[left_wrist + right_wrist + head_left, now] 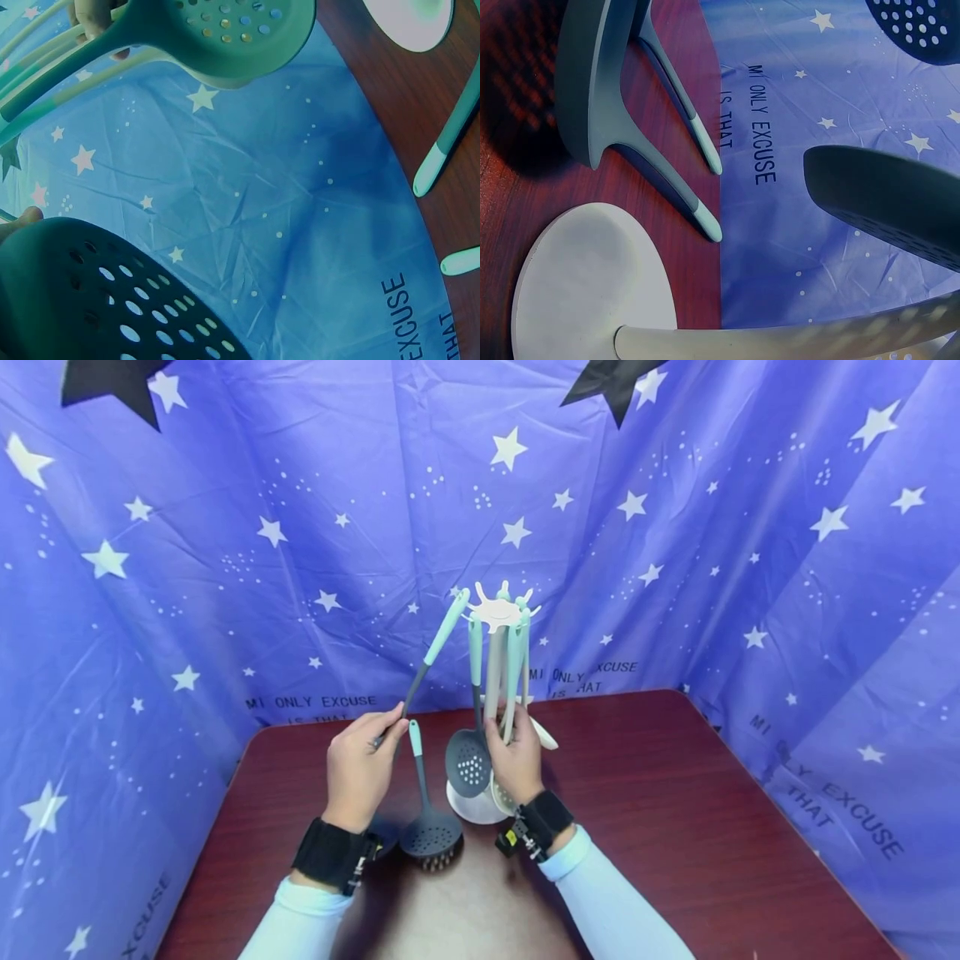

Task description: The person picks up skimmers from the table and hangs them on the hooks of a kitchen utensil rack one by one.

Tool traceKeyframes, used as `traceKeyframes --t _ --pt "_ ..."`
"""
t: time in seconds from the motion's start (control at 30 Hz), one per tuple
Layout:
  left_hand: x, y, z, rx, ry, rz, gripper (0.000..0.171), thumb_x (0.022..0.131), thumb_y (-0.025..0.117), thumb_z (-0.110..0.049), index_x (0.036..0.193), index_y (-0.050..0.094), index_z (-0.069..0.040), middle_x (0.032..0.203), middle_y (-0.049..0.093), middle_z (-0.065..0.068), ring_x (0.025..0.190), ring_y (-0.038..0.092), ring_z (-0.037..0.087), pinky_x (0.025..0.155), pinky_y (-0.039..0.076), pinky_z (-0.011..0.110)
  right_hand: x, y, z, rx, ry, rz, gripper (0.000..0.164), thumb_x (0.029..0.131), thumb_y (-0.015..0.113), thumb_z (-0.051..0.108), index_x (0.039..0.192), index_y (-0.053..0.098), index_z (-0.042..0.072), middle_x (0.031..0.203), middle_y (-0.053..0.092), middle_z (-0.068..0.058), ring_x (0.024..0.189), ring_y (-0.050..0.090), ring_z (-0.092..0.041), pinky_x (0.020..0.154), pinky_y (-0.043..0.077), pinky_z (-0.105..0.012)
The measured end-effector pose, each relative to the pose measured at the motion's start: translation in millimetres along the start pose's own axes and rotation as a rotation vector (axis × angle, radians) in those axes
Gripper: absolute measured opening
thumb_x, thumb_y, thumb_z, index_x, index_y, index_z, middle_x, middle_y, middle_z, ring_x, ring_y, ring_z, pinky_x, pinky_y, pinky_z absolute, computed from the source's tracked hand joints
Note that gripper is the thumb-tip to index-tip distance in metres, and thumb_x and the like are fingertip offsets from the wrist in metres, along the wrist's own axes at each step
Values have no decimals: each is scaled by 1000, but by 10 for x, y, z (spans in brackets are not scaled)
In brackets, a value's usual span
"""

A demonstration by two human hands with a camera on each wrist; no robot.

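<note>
My left hand (360, 768) pinches the dark shaft of a perforated skimmer (442, 631), its mint handle tilted up and the handle's tip right at the hooks of a white utensil stand (497, 612). In the head view the hand hides its head; the left wrist view shows this perforated head (112, 300) close up. My right hand (517, 764) grips the stand around its upright stem, among the hanging shafts. A dark skimmer (468, 764) with a mint handle hangs on the stand's left side. Other mint-handled utensils (514, 647) with pale shafts hang beside it.
On the dark red table (675, 827), a perforated ladle (431, 833) lies left of the stand's round white base (476, 806). Another dark utensil (384, 835) lies next to it, partly behind my left wrist. A blue star-printed curtain (420, 527) surrounds the table.
</note>
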State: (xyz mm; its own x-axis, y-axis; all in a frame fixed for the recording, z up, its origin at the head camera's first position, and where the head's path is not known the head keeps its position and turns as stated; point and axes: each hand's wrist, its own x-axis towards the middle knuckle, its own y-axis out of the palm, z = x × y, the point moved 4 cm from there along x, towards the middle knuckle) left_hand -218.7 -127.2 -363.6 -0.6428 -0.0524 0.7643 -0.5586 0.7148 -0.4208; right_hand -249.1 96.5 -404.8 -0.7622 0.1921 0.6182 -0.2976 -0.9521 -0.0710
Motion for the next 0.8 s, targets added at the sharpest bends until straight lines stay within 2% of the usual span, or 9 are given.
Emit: traceKeyframes --t 0.2,0.33,0.43,0.53,0.6,0.67,0.77,0.8 --pt "-32 73 19 3 -4 38 28 94 79 -18 121 78 -16 100 78 1 84 73 14 65 54 32 0 15 -26 8 3 -7 23 97 67 -4 119 60 -6 105 69 -26 83 58 -19 76 50 -28" --pt "-62 130 33 -20 -40 61 28 93 80 -16 121 78 -16 103 78 1 88 73 15 72 58 36 -2 18 -31 6 -12 -9 23 97 67 -4 118 60 -5 105 69 -25 83 58 -18 75 50 -28" --pt "-74 165 42 -41 -85 74 26 94 79 -15 120 78 -16 107 78 1 92 74 17 90 57 41 -5 21 -39 5 -15 -5 22 97 67 -4 118 60 -5 104 69 -25 82 58 -16 74 50 -28" --pt "-84 181 57 -44 -125 85 26 95 78 -16 121 77 -17 109 78 0 95 74 17 104 51 45 -10 30 -45 5 -9 -1 22 98 67 -3 118 60 -5 103 69 -26 80 57 -16 72 49 -28" --pt "-91 187 87 -26 -130 82 28 95 78 -13 123 76 -16 109 78 0 96 74 19 101 53 46 -10 34 -45 4 -9 -1 22 98 67 -3 118 59 -6 102 68 -26 79 55 -15 71 48 -27" --pt "-101 183 140 10 -135 80 30 95 76 -11 125 75 -16 109 78 0 95 74 21 91 56 44 -7 33 -44 1 -14 -6 22 97 67 -3 118 60 -6 100 68 -25 78 55 -14 71 48 -26" --pt "-131 169 293 72 -165 90 34 95 73 -9 129 72 -15 109 77 3 86 71 25 72 53 43 4 25 -38 -4 -28 -18 21 97 68 -4 117 60 -6 96 67 -24 76 54 -13 70 47 -26" --pt "-147 166 365 90 -185 105 36 95 73 -8 130 70 -15 110 76 5 83 69 27 70 51 43 9 22 -36 -7 -31 -22 21 97 68 -4 116 60 -6 94 67 -23 75 54 -13 69 47 -26"
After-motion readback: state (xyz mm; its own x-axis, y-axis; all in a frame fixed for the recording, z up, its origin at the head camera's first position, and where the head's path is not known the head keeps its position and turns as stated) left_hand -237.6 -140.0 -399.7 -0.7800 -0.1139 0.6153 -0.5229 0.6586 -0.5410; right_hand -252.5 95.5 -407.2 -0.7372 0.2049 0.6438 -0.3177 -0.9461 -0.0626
